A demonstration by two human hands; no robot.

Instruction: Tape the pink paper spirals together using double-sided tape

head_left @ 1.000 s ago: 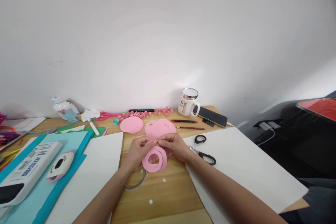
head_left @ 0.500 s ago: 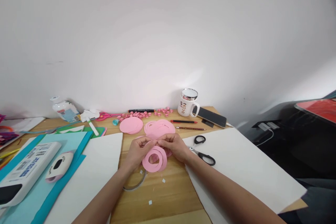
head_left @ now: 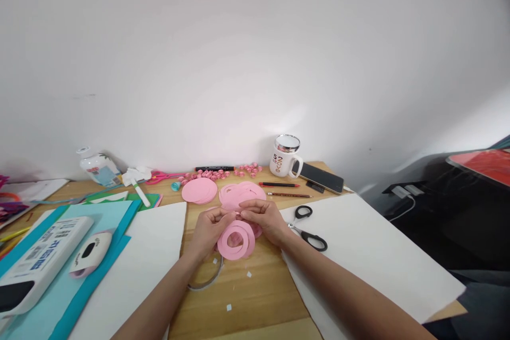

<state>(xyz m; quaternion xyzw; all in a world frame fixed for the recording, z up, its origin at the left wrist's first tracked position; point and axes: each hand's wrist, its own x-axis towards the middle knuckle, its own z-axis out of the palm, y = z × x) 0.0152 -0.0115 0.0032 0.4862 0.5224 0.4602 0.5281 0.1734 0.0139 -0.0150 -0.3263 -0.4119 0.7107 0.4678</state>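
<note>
- White box [head_left: 45,263], 9 o'clock from the held rings: its near corner is cut off by the picture's edge.
- Marker [head_left: 141,194], 10 o'clock: its far end is hidden under a crumpled tissue [head_left: 137,174].
- Left hand [head_left: 207,228], 9 to 10 o'clock: thumb and forefinger pinch the rings' upper edge; the other fingers are hard to make out.
- Grey hoop [head_left: 214,279], 7 to 8 o'clock: partly hidden by the left wrist.
- Pink rings [head_left: 222,241]: at the clock's centre, hanging from both hands' fingertips, overlapping so that the rear ones show only in part. What sits right between the thumbs is too small to tell. Compared with half a second ago, they have shifted slightly towards 2 o'clock.
- Pink pile [head_left: 242,191], 12 o'clock: its near edge is behind the fingers.
- Right hand [head_left: 269,223], 2 o'clock: thumb and forefinger also closed on the rings; its thumb tip now sits a little further from the left one.
- Scissors [head_left: 305,211], 3 o'clock: blades mostly hidden behind the right wrist; unmoved.
- Phone [head_left: 322,177], 2 o'clock: one end behind the mug [head_left: 281,163].
</note>
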